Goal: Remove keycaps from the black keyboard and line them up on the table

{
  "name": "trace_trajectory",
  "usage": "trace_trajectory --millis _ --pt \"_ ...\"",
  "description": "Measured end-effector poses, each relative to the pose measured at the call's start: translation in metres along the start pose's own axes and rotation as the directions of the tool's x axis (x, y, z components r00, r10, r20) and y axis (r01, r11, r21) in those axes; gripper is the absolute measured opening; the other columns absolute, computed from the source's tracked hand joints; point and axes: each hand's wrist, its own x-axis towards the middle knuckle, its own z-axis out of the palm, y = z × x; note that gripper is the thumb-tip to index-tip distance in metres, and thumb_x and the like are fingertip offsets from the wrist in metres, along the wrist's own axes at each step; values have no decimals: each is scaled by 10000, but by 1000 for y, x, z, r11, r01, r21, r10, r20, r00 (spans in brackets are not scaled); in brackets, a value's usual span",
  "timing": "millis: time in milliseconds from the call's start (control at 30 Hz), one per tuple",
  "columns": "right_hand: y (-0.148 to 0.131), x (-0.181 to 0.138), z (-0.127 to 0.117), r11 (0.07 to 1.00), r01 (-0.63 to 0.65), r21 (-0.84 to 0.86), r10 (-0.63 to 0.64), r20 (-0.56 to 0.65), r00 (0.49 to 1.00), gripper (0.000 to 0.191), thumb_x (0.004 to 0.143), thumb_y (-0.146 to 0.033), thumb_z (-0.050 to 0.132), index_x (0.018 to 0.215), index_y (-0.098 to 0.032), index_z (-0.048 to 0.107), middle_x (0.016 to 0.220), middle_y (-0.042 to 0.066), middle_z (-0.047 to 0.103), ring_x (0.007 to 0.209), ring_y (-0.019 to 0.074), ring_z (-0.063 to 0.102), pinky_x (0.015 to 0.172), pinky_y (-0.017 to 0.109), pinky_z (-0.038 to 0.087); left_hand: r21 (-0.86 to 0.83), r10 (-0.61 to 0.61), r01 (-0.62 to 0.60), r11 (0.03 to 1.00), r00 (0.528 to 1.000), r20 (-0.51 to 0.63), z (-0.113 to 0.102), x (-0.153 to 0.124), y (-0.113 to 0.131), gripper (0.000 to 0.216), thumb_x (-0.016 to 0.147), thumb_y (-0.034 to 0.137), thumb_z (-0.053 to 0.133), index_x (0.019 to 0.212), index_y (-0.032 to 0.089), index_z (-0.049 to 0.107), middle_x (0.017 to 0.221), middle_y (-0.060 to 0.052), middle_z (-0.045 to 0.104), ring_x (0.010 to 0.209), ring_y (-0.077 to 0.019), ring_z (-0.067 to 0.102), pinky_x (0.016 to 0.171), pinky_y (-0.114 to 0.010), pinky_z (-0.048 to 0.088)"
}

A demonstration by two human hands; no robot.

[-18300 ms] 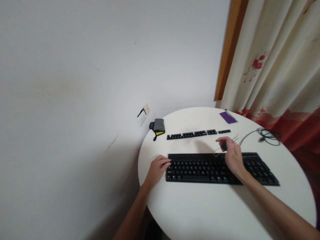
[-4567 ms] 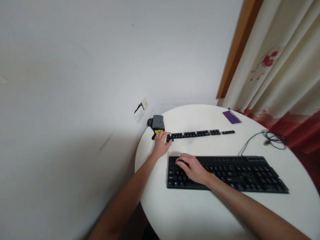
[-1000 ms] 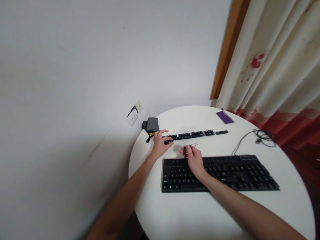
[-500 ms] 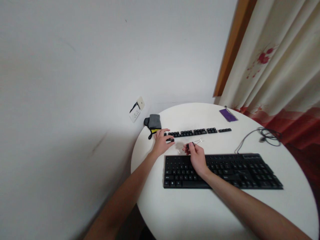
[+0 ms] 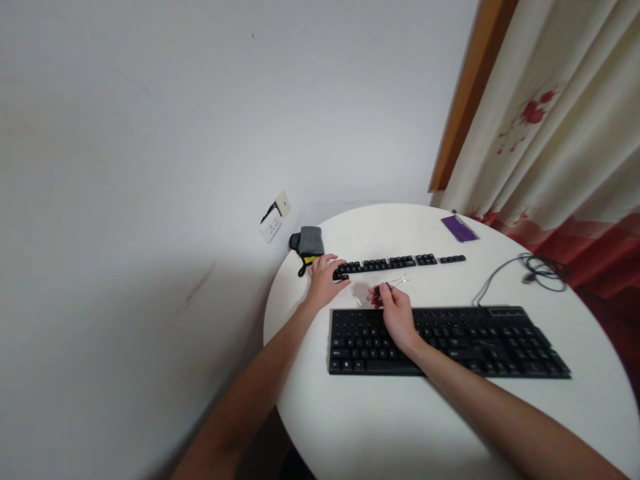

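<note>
My left hand (image 5: 323,285) is at the left end of a row of loose black keycaps (image 5: 377,265). Its thumb and fingers are apart, and a short second line of keycaps (image 5: 341,277) lies between them, by the thumb tip. In my right hand (image 5: 395,312) is a keycap puller (image 5: 399,281) with a black handle and thin wire loops sticking out at both sides. That hand is closed round the handle, over the upper edge of a black keyboard (image 5: 453,367). The keyboard's top row under the hand shows gaps without keycaps.
A grey pouch (image 5: 311,240) with a yellow part sits at the table's far left edge, near wall sockets (image 5: 271,225). Further right lie a purple packet (image 5: 459,229) and the keyboard's coiled cable (image 5: 545,270). The round white table (image 5: 350,420) borders the wall and a curtain (image 5: 560,133).
My left thumb and fingers have spread apart, leaving the small keycaps beside the thumb lying in the short line. My right hand holds the puller in nearly the same place. The view shifts slightly.
</note>
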Motion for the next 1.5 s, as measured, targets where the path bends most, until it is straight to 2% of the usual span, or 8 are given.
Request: trace_trajectory --millis 667,1167,1500 --pt "-1 0 1 1000 2 0 -2 12 1000 523 871 -634 510 788 -147 681 745 92 715 645 198 608 632 306 481 -20 -23 22 1000 999 -27 6 2 -5 591 676 345 843 1217 313 605 1282 -51 531 1183 -292 450 965 -429 346" --pt "-3 0 1 1000 14 -18 -13 1 1000 535 872 -637 503 757 -147 684 702 81 702 633 197 602 632 308 479 -36 -28 28 999 1000 13 1 -2 -3 638 691 293 773 1292 298 560 1299 -66 516 1198 -301 444 983 -427 356" --pt "-2 0 1 1000 10 2 -10 6 1000 524 866 -635 518 774 -147 683 732 89 712 646 198 609 639 310 486 -30 -49 48 998 999 -23 4 -1 -3 616 707 305 757 1287 289 552 1273 -69 526 1185 -301 455 963 -430 364"
